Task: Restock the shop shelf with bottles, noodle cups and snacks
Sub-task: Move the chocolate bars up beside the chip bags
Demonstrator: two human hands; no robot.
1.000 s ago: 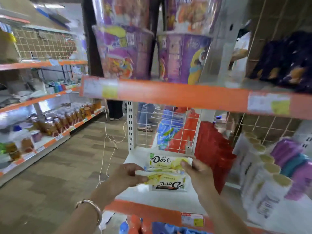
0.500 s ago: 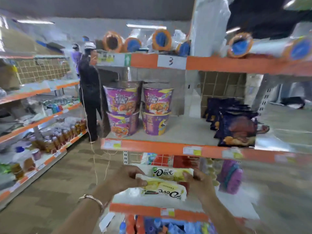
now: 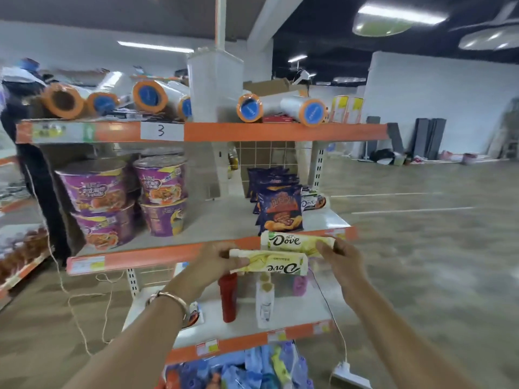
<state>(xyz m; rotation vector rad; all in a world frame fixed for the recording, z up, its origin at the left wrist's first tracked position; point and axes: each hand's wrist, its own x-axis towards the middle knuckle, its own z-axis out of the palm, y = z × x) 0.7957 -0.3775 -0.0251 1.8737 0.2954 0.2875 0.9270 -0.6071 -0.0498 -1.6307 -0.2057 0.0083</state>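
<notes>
Two white-and-yellow Dove snack packs are held in front of the orange shelf edge point(image 3: 157, 255). My left hand point(image 3: 213, 261) grips the lower pack point(image 3: 271, 265), which is upside down. My right hand point(image 3: 338, 258) grips the upper pack point(image 3: 292, 242) at its right end. On that middle shelf stand purple noodle cups point(image 3: 95, 189), stacked two high, and dark blue snack bags point(image 3: 280, 210) at the right. One level down stand a red bottle point(image 3: 228, 297) and a white bottle point(image 3: 264, 301).
The top shelf point(image 3: 280, 131) carries rolls of clear film with orange ends and a white box. A person in dark clothes point(image 3: 33, 169) stands at the far left beside another shelf row. Bagged goods point(image 3: 252, 369) fill the bottom level. White cords hang near the floor.
The view has pulled back and risen from the lower shelf. Both hands lifted the Dove packs from the lower shelf level up to the middle shelf's front edge.
</notes>
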